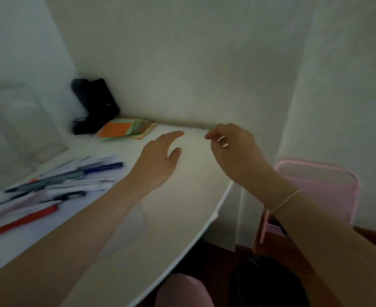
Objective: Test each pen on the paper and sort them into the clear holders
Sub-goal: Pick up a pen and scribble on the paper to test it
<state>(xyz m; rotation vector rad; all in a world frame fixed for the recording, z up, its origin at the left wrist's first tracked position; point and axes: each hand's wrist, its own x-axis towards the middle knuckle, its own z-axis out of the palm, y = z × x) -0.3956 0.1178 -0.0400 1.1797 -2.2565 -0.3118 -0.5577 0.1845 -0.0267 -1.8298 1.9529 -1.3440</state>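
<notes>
You face a white desk (182,196) set into a pale corner; the pens (56,185) lie loose on paper (49,218) at your left, with the clear holders (20,129) behind them, blurred; your left hand (160,158) hovers with fingers straight, holding nothing; your right hand (231,147) curls loosely, seemingly empty; coloured notes (127,129) and a black case (96,103) sit in the corner.

A black case (98,100) stands in the table's (160,218) far corner against the wall. A stack of coloured notes (125,129) lies just beside it. A pink chair (324,187) stands off the table's right edge.
</notes>
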